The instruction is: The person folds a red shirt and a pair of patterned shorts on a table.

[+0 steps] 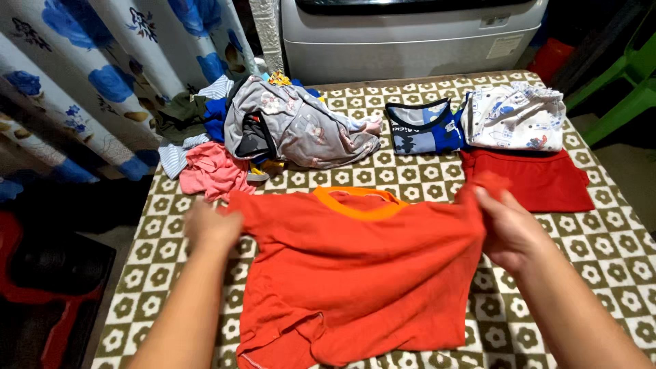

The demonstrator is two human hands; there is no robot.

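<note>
- We looked down at a table (601,253) covered with an olive and cream cloth patterned in flower squares.
- An orange T-shirt (355,273) with a lighter orange neckband lay spread flat at the near middle of the table, collar pointing away from us.
- Our left hand (212,227) rested on the shirt's left sleeve edge, fingers curled closed over the fabric there.
- Our right hand (509,229) pinched the shirt's right sleeve, fingers clamped together on the cloth and lifting it slightly off the table.
- Just beyond the right hand lay a folded red garment (529,178), flat on the table.
- Behind that sat a folded white garment with small printed figures (514,116), touching the red one's far edge.
- Beside it to the left lay a folded blue and white top (424,128).
- At the far left of the table sat a loose pile of unfolded clothes (287,126), with a grey printed piece on top and a pink piece (212,171) at its near edge, close to the orange shirt's left sleeve.
- A curtain with blue flowers (82,82) hung at the left.
- A white washing machine (410,37) stood behind the table.
- A green plastic chair (625,85) showed at the far right.
</note>
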